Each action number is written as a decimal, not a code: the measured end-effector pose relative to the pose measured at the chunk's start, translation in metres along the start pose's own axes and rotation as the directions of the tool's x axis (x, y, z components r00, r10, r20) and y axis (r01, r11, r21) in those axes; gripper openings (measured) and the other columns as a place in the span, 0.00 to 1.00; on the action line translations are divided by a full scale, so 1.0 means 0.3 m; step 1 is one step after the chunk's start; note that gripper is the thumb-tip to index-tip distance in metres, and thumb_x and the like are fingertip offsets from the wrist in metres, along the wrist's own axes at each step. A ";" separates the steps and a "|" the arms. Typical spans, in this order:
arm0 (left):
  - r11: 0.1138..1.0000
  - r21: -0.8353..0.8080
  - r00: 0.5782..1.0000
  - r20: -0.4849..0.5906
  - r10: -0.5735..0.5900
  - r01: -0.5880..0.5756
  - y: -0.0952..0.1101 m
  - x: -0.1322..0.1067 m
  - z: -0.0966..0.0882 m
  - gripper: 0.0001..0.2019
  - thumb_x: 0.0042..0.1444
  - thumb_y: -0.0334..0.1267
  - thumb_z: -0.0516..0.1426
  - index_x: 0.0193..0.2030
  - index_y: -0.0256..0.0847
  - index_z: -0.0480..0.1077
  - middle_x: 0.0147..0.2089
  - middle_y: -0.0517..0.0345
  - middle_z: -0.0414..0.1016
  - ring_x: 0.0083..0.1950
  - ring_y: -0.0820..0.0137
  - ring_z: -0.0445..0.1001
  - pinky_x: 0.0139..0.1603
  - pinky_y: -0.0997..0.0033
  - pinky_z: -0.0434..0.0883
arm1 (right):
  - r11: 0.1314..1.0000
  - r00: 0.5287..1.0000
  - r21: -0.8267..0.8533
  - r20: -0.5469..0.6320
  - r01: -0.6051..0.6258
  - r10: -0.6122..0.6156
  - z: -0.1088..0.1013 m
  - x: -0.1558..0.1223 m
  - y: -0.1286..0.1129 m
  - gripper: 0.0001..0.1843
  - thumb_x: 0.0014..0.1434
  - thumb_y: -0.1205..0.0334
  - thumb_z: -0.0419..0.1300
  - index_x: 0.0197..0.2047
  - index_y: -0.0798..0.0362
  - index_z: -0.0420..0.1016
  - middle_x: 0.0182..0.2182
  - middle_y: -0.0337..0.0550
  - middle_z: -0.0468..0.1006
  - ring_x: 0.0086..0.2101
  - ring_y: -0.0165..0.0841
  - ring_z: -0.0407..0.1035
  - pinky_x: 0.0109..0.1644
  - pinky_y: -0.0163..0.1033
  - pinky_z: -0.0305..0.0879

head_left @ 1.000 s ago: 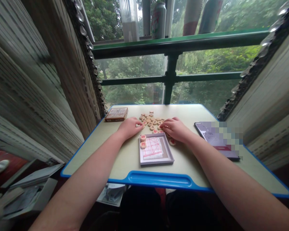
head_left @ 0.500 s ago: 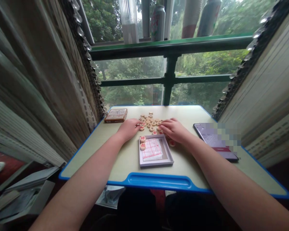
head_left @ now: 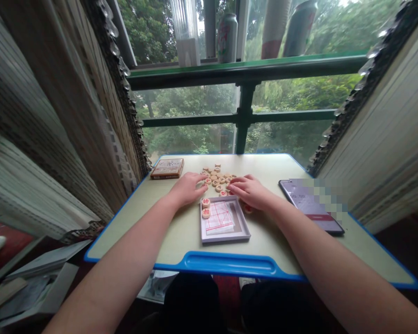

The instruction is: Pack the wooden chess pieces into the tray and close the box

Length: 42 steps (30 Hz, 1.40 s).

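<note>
Right hand (head_left: 250, 191) has edged left. Shallow lilac square box (head_left: 226, 239) holds two red-lettered wooden discs (head_left: 205, 202) and red-lined white paper (head_left: 219, 217); left hand (head_left: 186, 189) curves too, both grips unclear.

A: What's in the open box (head_left: 226, 240)?
B: It's pale and shallow. Two round wooden pieces, an upper one (head_left: 205, 202) and a lower one (head_left: 205, 213), lie face up along its left wall, marked in red. A folded white sheet (head_left: 218, 219) with a red grid lies beside them.
A: And the loose pieces (head_left: 219, 188)?
B: Clustered beyond the box's far edge, some with red or black characters, several blank on top. One red-marked piece (head_left: 248, 209) sits just right of the box, partly hidden.
A: Anything held?
B: Can't tell; fingers cover pieces at the cluster's right side.
</note>
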<state>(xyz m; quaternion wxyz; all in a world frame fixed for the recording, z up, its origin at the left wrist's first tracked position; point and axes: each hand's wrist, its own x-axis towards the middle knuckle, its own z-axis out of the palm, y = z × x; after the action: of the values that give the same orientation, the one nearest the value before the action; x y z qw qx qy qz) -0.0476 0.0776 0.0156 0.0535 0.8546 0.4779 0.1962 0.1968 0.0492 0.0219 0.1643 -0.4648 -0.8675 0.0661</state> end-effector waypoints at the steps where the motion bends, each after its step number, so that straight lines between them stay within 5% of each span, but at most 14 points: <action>1: 1.000 0.000 1.000 0.002 0.000 0.000 0.001 -0.001 -0.001 0.22 0.54 0.45 0.54 0.54 0.37 0.70 0.53 0.49 0.73 0.55 0.61 0.69 0.58 0.63 0.64 | 1.000 1.000 0.010 0.006 -0.007 0.007 0.000 0.001 -0.001 0.26 0.66 0.50 0.41 0.44 0.48 0.80 0.50 0.43 0.75 0.48 0.39 0.64 0.54 0.47 0.56; 27: 0.998 -0.053 0.999 0.016 -0.031 0.031 0.023 -0.009 -0.021 0.23 0.55 0.46 0.54 0.57 0.40 0.67 0.45 0.53 0.77 0.48 0.62 0.72 0.49 0.65 0.68 | 0.999 1.000 0.030 -0.017 -0.025 0.026 0.017 0.006 0.005 0.25 0.65 0.49 0.43 0.41 0.47 0.80 0.49 0.41 0.76 0.46 0.39 0.65 0.53 0.47 0.56; 42: 1.000 -0.017 1.000 0.013 -0.016 0.017 0.026 -0.010 -0.023 0.21 0.55 0.46 0.53 0.53 0.40 0.69 0.48 0.53 0.76 0.51 0.62 0.72 0.50 0.66 0.69 | 1.000 1.000 -0.002 0.019 -0.017 0.017 0.012 0.005 0.007 0.26 0.66 0.49 0.41 0.42 0.47 0.80 0.52 0.42 0.74 0.49 0.39 0.64 0.54 0.48 0.54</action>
<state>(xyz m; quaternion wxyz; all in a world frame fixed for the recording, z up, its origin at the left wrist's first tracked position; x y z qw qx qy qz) -0.0455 0.0701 0.0233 0.0655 0.8514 0.4828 0.1941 0.1964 0.0517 0.0183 0.1549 -0.4716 -0.8652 0.0710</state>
